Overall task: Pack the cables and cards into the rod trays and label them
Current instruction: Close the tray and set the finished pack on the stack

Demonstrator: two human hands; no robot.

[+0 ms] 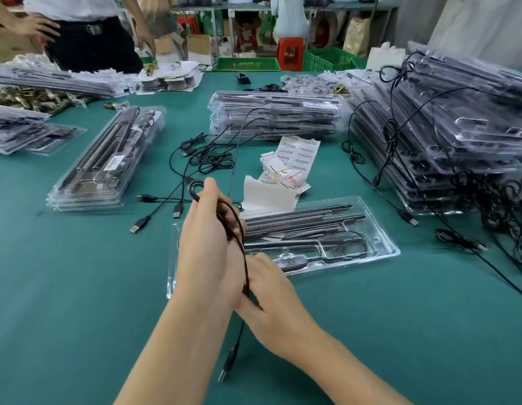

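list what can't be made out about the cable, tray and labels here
Head view only.
Open tray: its left end is behind the left hand.
Right hand: fingertips hidden by the left hand, so its grip on the cable is unclear.
Barcode labels: print too small to read.

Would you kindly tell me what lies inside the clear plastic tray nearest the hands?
Long black rods and a looped black cable lie in the clear plastic tray. Its left end is hidden behind the left hand and right hand, which hold a loose black cable.
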